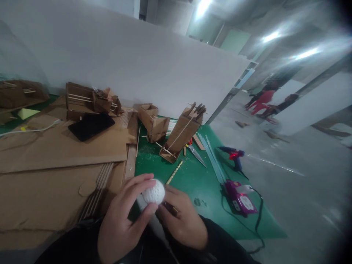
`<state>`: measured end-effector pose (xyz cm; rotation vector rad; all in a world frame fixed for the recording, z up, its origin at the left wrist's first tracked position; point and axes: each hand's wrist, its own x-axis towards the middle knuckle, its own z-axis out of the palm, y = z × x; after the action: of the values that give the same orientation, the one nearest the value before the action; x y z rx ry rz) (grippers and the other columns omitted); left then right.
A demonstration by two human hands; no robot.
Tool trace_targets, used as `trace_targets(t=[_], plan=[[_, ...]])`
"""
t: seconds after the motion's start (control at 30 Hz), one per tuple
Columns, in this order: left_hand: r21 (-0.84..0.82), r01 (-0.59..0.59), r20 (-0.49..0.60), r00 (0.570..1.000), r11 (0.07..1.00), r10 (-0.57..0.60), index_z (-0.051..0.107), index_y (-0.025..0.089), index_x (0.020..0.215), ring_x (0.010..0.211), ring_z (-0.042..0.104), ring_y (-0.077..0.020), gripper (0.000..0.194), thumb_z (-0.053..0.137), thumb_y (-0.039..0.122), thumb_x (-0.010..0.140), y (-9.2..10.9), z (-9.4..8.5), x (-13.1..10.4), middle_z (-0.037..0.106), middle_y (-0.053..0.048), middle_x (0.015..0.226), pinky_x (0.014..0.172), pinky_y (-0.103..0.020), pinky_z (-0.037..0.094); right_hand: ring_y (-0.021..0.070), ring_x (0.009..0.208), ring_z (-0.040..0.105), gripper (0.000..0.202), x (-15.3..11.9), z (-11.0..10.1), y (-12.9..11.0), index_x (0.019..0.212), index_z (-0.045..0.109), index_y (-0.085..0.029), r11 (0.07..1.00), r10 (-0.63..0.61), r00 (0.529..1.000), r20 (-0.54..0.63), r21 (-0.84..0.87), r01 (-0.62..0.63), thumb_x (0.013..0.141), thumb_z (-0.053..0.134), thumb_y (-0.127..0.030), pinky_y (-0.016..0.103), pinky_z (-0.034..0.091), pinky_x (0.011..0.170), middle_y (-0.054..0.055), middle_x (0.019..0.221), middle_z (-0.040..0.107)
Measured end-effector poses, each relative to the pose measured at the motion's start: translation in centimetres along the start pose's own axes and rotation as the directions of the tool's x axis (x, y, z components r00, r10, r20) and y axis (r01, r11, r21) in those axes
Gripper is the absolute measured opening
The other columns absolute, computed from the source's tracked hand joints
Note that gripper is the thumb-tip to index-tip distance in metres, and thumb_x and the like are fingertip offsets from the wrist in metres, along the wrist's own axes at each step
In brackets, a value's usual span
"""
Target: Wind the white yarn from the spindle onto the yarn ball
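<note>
A ball of white string [154, 192] sits between the thumb and fingers of my left hand [125, 216], close to my body above the table edge. My right hand [184, 216] is closed right beside the ball, its fingertips at the ball's right side. A small dark and yellowish bit shows between those fingers, too small to name. Beyond the hands, a yellow patterned stick [175, 172] lies on the green tabletop [192, 187]. Past it a tall cardboard structure [183, 134] leans, with string and thin sticks on it.
Scissors [196, 154] lie by the structure. Clear glue sticks [213, 159], a glue gun [233, 156] and a purple power strip [240, 198] with a cable are at right. Cardboard sheets [63, 146] and a black tablet-like slab [91, 126] cover the left. A white partition [123, 55] stands behind.
</note>
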<state>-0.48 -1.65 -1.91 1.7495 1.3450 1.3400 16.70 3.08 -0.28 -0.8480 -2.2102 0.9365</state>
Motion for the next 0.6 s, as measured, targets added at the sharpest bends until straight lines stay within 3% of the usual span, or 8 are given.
trace_targets(t=[0.2, 0.37, 0.47, 0.6], plan=[[-0.111, 0.142, 0.054, 0.989, 0.984, -0.137, 0.047, 0.03, 0.125, 0.124, 0.055, -0.0246, 0.033, 0.056, 0.026, 0.093, -0.5, 0.3, 0.0, 0.059, -0.007, 0.134, 0.103, -0.041, 0.043, 0.0164, 0.075, 0.052, 0.013, -0.7, -1.0, -1.3, 0.082, 0.056, -0.017, 0.991, -0.12, 0.992, 0.046, -0.055, 0.122, 0.083, 0.049, -0.006, 0.027, 0.04, 0.066, 0.005, 0.079, 0.06], [-0.176, 0.146, 0.181, 0.977, 0.973, -0.114, 0.054, 0.031, 0.122, 0.122, 0.057, -0.0232, 0.03, 0.057, 0.026, 0.093, -0.3, 0.0, 0.1, 0.062, -0.005, 0.13, 0.103, -0.035, 0.044, 0.0163, 0.069, 0.046, 0.014, -0.3, -3.1, -3.0, 0.08, 0.052, -0.018, 0.948, -0.22, 0.965, 0.14, -0.204, 0.245, 0.079, 0.05, -0.005, 0.03, 0.037, 0.065, 0.003, 0.073, 0.056], [-0.281, 0.149, 0.233, 0.969, 0.948, -0.083, 0.055, 0.032, 0.121, 0.123, 0.055, -0.0219, 0.03, 0.057, 0.024, 0.093, 0.0, -0.2, 0.2, 0.059, -0.005, 0.131, 0.101, -0.031, 0.046, 0.0171, 0.072, 0.047, 0.015, 0.4, -4.6, -3.5, 0.085, 0.055, -0.018, 0.924, -0.272, 0.94, 0.205, -0.218, 0.315, 0.082, 0.05, -0.004, 0.031, 0.038, 0.067, 0.004, 0.075, 0.057], [-0.301, 0.152, 0.282, 0.957, 0.941, -0.065, 0.061, 0.033, 0.116, 0.12, 0.056, -0.0223, 0.029, 0.063, 0.023, 0.089, 0.5, -0.5, 0.4, 0.057, -0.004, 0.125, 0.099, -0.029, 0.047, 0.0172, 0.076, 0.05, 0.013, 1.9, -5.8, -3.2, 0.089, 0.062, -0.017, 0.914, -0.326, 0.918, 0.226, -0.173, 0.367, 0.093, 0.052, -0.011, 0.03, 0.041, 0.069, 0.005, 0.079, 0.059]])
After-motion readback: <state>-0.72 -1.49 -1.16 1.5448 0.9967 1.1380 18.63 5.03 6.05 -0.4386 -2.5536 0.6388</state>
